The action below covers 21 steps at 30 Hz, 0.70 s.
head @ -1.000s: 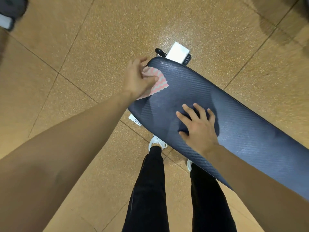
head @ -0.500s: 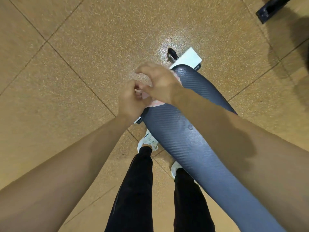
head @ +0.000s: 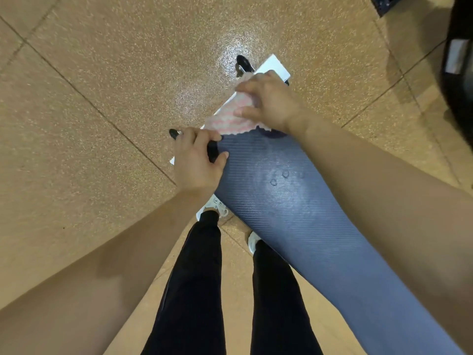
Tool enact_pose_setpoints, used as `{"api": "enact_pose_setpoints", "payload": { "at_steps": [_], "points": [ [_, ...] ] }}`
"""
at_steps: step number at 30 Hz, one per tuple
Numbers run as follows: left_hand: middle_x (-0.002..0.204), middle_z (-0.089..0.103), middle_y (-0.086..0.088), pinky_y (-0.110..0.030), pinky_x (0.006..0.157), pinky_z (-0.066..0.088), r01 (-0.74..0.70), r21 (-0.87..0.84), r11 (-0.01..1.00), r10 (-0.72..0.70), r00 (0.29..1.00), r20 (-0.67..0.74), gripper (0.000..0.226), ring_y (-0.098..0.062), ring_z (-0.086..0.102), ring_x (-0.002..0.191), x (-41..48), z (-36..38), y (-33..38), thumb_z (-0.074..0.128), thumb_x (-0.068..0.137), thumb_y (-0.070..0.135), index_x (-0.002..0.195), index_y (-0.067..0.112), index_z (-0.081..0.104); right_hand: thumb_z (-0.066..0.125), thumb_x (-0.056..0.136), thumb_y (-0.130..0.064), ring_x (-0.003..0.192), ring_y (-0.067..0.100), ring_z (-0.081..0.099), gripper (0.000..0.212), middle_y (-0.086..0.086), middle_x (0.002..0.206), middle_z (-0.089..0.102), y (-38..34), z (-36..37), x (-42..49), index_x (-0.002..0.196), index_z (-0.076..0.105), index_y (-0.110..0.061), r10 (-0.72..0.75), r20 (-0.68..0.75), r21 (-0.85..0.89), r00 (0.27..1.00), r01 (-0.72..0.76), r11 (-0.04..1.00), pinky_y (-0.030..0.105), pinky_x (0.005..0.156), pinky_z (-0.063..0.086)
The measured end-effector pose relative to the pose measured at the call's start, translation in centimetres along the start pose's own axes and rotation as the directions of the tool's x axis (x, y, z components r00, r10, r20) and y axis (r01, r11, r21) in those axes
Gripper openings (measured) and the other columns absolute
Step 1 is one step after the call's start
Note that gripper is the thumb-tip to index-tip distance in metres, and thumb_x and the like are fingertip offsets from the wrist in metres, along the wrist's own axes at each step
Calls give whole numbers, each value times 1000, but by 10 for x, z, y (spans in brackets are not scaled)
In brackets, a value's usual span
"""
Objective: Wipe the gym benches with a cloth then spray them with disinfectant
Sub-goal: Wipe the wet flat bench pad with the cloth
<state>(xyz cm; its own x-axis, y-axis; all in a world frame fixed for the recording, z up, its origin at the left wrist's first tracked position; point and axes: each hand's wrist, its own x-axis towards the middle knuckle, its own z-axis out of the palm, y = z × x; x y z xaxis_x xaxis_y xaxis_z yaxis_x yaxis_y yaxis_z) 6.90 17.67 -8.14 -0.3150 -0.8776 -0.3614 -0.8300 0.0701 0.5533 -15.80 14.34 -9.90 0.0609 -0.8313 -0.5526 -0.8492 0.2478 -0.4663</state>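
cloth (head: 236, 116) passed to right hand (head: 272, 99) | pink-white, crumpled on bench (head: 294, 206)

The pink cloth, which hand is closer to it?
Right. The right hand presses on the cloth at the bench's far end; the left hand grips the bench edge just below it.

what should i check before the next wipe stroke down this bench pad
1. Cloth under right hand: ok, gripped at the pad's far end.
2. Left hand bracing the bench pad edge: ok.
3. Cloth lying flat: not ok, bunched under the fingers.
4. Stroke path clear: ok, only droplets mid-pad.
5. Feet clear of the frame: cannot tell.
6. Spray bottle within reach: cannot tell, none in view.
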Motion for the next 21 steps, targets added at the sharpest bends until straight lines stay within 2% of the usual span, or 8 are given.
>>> {"api": "enact_pose_setpoints", "payload": {
  "at_steps": [3, 6, 9, 11, 13, 17, 19, 21],
  "points": [
    [134, 59, -7, -38, 106, 44, -76, 134, 988, 62, 992, 106, 47, -32, 50, 124, -4, 8, 12, 84, 83, 25, 127, 18, 69, 65, 94, -50, 122, 22, 56, 68, 6, 134, 63, 29, 2, -29, 152, 43, -22, 173, -56, 268, 983, -152, 951, 35, 102, 44],
    [143, 56, -7, -47, 106, 48, -136, 213, 968, 110, 985, 131, 52, -33, 47, 129, -9, 13, 16, 83, 85, 26, 133, 19, 66, 66, 94, -49, 123, 22, 59, 68, 3, 140, 62, 51, 17, -60, 152, 45, -21, 273, -82, 391, 959, -221, 893, 36, 109, 44],
    [147, 51, -3, -49, 98, 53, -138, 260, 956, 98, 982, 162, 52, -29, 44, 132, -8, 11, 15, 82, 87, 28, 135, 23, 65, 68, 92, -51, 130, 21, 54, 69, -3, 145, 57, 65, 29, -85, 152, 45, -28, 344, -120, 394, 931, -274, 878, 37, 112, 42],
    [148, 50, -1, -45, 98, 52, -138, 304, 942, 86, 980, 180, 51, -27, 44, 132, -7, 9, 16, 81, 89, 31, 137, 24, 64, 66, 91, -55, 121, 22, 55, 68, -6, 133, 64, 70, 34, -102, 152, 43, -33, 381, -134, 389, 915, -305, 869, 38, 103, 43],
    [144, 53, -4, -43, 99, 51, -168, 323, 931, 115, 977, 178, 50, -30, 47, 129, -7, 7, 17, 82, 88, 30, 135, 22, 65, 63, 91, -58, 118, 27, 52, 70, -6, 120, 68, 74, 38, -122, 153, 39, -36, 408, -142, 356, 902, -338, 871, 43, 103, 37],
    [142, 54, -8, -49, 91, 53, -166, 336, 927, 104, 975, 195, 48, -35, 48, 128, -8, 5, 22, 81, 88, 30, 132, 21, 65, 66, 86, -61, 119, 27, 43, 83, -6, 123, 64, 80, 36, -161, 156, 26, -41, 475, -123, 219, 871, -443, 870, 46, 103, 31],
    [143, 52, -9, -52, 94, 52, -166, 366, 916, 93, 974, 208, 49, -36, 47, 128, -7, 4, 25, 79, 88, 31, 133, 20, 64, 69, 84, -58, 116, 25, 40, 81, -1, 122, 56, 80, 30, -164, 153, 30, -42, 484, -128, 132, 866, -468, 874, 44, 100, 33],
    [143, 51, -11, -52, 97, 51, -175, 406, 897, 92, 972, 216, 49, -37, 47, 127, -7, 5, 31, 78, 89, 31, 134, 19, 62, 73, 84, -47, 115, 23, 41, 77, 4, 128, 50, 79, 25, -150, 152, 39, -35, 439, -151, 184, 886, -411, 893, 42, 104, 37]
  ]
}}
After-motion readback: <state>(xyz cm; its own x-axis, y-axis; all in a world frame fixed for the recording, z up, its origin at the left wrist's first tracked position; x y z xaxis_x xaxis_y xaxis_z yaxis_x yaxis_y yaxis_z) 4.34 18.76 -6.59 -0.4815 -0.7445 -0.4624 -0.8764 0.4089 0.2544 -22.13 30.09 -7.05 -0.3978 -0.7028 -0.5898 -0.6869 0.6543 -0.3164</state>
